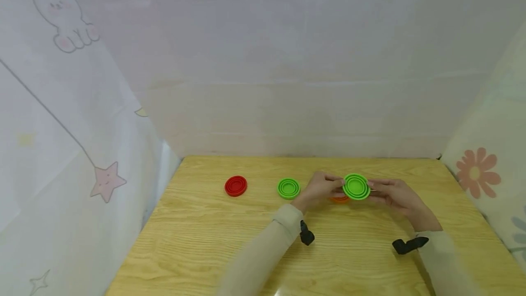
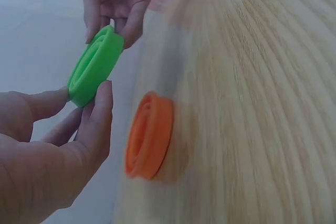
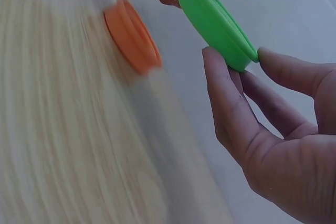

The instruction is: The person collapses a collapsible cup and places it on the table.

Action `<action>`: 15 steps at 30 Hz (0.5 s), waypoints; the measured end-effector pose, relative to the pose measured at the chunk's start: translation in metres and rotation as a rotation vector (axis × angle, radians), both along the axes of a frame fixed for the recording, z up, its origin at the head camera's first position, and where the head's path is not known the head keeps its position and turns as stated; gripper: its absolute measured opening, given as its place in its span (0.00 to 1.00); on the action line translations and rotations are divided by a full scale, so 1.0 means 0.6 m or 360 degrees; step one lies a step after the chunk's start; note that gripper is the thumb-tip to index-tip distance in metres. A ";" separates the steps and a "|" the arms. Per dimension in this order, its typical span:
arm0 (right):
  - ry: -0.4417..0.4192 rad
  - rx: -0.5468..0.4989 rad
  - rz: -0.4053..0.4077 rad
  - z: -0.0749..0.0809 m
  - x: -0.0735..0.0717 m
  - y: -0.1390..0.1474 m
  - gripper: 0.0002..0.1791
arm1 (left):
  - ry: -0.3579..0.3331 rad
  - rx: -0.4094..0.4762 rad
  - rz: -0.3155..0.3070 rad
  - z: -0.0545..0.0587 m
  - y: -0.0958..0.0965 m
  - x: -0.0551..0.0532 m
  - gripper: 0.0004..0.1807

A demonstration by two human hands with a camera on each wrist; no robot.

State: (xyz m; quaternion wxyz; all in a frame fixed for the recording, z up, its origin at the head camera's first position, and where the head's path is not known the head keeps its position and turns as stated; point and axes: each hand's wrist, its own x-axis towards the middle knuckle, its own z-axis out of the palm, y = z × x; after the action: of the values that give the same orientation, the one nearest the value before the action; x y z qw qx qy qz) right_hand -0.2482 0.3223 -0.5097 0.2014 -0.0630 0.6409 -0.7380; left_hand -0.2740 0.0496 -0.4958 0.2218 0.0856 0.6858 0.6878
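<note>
A green collapsible cup (image 1: 356, 187), folded flat into concentric rings, is held up off the table between both hands. My left hand (image 1: 322, 188) pinches its left edge with thumb and fingers. On the opposite edge, my right hand (image 1: 393, 194) pinches it the same way. In the left wrist view, the green cup (image 2: 96, 66) is tilted on its side between the two hands. An orange folded cup (image 2: 149, 136) lies on the table below it. From the head view, that orange cup (image 1: 339, 199) is mostly hidden behind the left hand and the green cup.
On the wooden table (image 1: 197, 241), a second green folded cup (image 1: 289, 188) lies left of my left hand. Farther left is a red folded cup (image 1: 236, 186). Pale printed cloth (image 1: 304, 67) hangs around the back and sides of the table.
</note>
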 end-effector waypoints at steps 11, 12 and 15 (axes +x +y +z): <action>-0.0142 -0.0014 -0.0154 -0.024 -0.014 0.103 0.15 | -0.0020 -0.0210 0.0284 0.006 0.138 0.005 0.09; -0.0154 -0.0018 -0.0156 -0.027 -0.014 0.108 0.15 | -0.0019 -0.0241 0.0293 0.006 0.144 0.004 0.08; -0.0177 -0.0018 -0.0151 -0.034 -0.017 0.116 0.15 | -0.0007 -0.0322 0.0320 0.000 0.157 0.000 0.07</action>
State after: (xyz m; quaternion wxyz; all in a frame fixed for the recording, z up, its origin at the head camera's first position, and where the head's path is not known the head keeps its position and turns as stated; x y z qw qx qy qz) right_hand -0.2582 0.3919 -0.5304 0.2012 0.0073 0.6268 -0.7527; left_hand -0.2740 0.1441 -0.4959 0.1607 -0.0077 0.7563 0.6342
